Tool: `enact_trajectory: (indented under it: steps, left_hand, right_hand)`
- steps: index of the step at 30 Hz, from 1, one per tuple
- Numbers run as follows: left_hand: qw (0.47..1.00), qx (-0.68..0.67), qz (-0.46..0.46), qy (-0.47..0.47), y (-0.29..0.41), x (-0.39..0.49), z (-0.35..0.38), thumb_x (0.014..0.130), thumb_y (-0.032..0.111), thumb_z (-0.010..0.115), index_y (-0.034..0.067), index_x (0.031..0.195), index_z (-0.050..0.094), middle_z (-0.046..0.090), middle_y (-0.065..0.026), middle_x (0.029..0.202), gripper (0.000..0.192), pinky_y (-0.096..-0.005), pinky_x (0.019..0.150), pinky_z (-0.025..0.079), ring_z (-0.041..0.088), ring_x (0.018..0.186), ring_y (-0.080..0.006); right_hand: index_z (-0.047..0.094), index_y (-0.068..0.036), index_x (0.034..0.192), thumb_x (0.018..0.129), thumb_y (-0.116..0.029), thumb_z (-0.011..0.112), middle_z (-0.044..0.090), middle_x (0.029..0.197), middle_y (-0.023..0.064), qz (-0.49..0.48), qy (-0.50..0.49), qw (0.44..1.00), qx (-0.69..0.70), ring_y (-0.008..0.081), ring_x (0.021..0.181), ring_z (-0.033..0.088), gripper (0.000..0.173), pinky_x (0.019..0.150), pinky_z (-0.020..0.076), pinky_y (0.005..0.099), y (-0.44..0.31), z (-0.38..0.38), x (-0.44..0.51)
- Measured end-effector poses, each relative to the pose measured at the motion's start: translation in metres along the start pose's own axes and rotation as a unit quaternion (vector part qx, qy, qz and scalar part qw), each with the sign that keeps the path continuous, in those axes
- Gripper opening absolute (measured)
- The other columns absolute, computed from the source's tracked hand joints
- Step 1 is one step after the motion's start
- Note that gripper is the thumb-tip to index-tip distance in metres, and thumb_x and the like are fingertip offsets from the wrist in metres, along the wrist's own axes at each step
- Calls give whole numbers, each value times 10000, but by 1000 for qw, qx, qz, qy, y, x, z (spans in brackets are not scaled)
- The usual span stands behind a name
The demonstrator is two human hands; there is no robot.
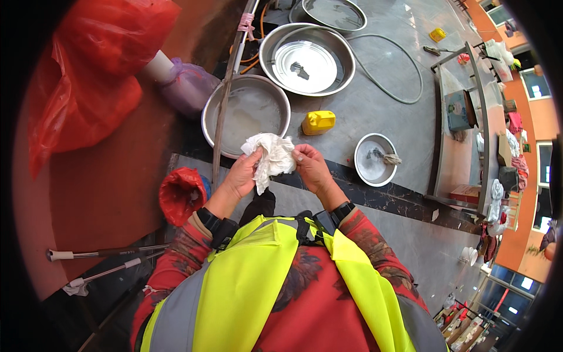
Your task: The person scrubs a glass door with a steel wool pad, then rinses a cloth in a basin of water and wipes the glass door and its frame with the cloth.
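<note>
A crumpled white cloth or tissue (273, 159) is held up between both hands. My left hand (243, 175) grips its left side between thumb and fingers. At its right edge, my right hand (311, 167) pinches it with thumb and fingertips. Beyond the hands stands a metal basin of cloudy water (246, 115), with a pole across its left part. A yellow plastic jug (318, 122) is on the floor to the right of that basin. A bin lined with a red plastic bag (180, 193) stands to the left of my left hand.
Two more metal basins (347, 75) (335, 13) stand farther off, beside a hose (417, 70). A small basin (374, 169) with a rag (391, 159) is at right, near a metal table (473, 145). Large red bags (92, 79) and mop handles (110, 252) are at left.
</note>
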State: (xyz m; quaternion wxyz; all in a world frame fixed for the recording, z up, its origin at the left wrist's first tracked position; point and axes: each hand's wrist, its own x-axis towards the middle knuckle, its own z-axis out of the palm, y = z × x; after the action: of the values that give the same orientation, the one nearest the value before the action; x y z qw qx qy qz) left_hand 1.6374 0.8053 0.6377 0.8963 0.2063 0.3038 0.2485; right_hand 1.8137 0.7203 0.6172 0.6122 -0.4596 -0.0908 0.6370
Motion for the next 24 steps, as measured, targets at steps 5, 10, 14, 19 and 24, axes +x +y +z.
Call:
enact_trajectory:
  steps: [5,10,14,19,24]
  left_hand:
    - [1000,-21,0,19,23,16,-29,919,177,527,35,1220,493,580,-57,1166,335,-342,919,454,567,1056,-179]
    - [998,-7,-25,54,24,28,-44,913,150,528,19,1173,525,599,-65,1128,291,-326,899,463,584,1023,-173]
    - [998,21,-45,35,22,34,-38,906,149,539,11,1137,549,613,-65,1100,269,-313,886,464,599,980,-161]
    - [996,-44,-75,-27,8,33,-7,897,144,550,15,1217,488,576,-81,1170,351,-332,928,445,558,1068,-184]
    - [982,47,-146,-111,-47,25,32,815,118,645,18,1268,422,553,-88,1197,515,-345,949,437,543,1098,-214]
  right_hand:
    - [526,-57,983,887,-76,545,593,896,17,-34,-9,998,50,115,816,576,100,746,485,255,-9,14,28]
    - [517,-20,1072,872,-26,533,607,954,55,-34,11,998,47,141,880,597,201,809,489,273,-16,10,35]
    - [516,-8,1140,870,-18,534,610,998,69,-41,22,999,24,151,898,600,271,827,487,278,-22,-5,28]
    - [536,-3,1141,872,-12,530,615,1033,78,-57,18,994,93,156,929,600,270,852,481,283,-29,-28,3]
    - [547,-19,1128,870,-21,537,619,1024,67,-112,27,989,91,150,928,597,258,862,475,286,-27,-69,-55]
